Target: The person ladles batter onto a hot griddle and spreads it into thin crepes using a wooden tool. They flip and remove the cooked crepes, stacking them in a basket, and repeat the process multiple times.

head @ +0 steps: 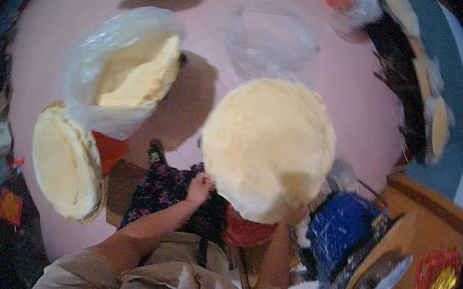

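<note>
A large, round, pale-yellow sheet (266, 135), like a thin flatbread, spreads out in front of me above the pink floor. My left hand (199, 190) pinches its lower-left edge. At the lower-right edge is my right hand (294, 209), blurred and partly merged with the sheet, and it appears to grip the rim; its fingers are hard to make out. To the left, an open clear plastic bag (91, 60) holds more pale-yellow sheets (147, 79). Below that bag, a thick round stack of similar sheets (64, 164) rests on something partly hidden.
A crumpled clear plastic bag (271, 37) lies beyond the sheet. To my right are a blue bag (340, 227), a wooden cabinet (415, 221) and a pale blade-shaped object (387, 284). Something red (247, 232) shows beneath the sheet. Dark clutter (393, 77) lines the right side.
</note>
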Demonstrator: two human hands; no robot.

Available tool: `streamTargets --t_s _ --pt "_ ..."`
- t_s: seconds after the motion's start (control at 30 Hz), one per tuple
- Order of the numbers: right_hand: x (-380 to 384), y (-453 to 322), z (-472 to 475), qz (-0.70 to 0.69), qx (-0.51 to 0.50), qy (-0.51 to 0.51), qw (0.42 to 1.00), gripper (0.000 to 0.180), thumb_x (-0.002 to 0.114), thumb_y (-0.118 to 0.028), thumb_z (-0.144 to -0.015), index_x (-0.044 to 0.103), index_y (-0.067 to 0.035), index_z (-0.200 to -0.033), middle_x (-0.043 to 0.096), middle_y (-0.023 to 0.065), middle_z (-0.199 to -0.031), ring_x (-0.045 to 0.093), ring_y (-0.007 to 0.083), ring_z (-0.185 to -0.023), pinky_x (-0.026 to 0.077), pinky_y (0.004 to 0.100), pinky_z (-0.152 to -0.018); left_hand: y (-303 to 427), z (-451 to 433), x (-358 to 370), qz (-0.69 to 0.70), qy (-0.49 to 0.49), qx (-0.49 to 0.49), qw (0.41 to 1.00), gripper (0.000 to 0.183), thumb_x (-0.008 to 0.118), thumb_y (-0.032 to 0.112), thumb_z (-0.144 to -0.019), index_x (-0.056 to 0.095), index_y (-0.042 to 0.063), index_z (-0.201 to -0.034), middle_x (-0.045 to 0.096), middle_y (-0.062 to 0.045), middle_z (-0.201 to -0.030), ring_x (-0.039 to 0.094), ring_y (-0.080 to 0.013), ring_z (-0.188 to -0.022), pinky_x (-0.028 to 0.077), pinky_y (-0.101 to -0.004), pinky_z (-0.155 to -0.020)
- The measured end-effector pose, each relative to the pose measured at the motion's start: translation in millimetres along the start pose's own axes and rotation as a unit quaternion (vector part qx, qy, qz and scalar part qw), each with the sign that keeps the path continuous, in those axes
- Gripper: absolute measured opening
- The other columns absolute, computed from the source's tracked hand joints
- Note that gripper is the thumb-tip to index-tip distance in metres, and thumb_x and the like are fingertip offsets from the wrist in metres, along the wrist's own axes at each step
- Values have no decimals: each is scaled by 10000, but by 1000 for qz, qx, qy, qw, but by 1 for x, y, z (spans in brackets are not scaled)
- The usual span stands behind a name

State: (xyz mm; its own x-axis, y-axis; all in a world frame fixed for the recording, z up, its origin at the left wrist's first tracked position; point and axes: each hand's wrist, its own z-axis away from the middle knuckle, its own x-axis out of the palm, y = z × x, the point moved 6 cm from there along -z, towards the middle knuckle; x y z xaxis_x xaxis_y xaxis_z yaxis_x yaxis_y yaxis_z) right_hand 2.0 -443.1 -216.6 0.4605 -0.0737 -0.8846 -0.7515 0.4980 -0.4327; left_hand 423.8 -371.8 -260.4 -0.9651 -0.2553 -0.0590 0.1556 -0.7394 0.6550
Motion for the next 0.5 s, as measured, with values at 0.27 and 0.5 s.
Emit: streamTargets --t_s 0.27,0.5 --pt "44 -229 40 -196 -118 -96 969 311 604 -161 -860 572 28 -1105 608 131 -1055 582 247 -998 468 355 -899 87 -9 -154 -53 154 110 981 181 558 117 -924 585 28 -1079 582 -57 -867 547 -135 -832 450 -276 -777" --pt "223 -503 108 -268 -227 -352 867 220 579 -1 -863 554 41 -1078 640 132 -1044 614 197 -1035 483 310 -905 100 4 -268 -7 193 121 974 238 561 219 -952 583 24 -1086 611 -42 -991 561 -139 -916 444 -282 -849"
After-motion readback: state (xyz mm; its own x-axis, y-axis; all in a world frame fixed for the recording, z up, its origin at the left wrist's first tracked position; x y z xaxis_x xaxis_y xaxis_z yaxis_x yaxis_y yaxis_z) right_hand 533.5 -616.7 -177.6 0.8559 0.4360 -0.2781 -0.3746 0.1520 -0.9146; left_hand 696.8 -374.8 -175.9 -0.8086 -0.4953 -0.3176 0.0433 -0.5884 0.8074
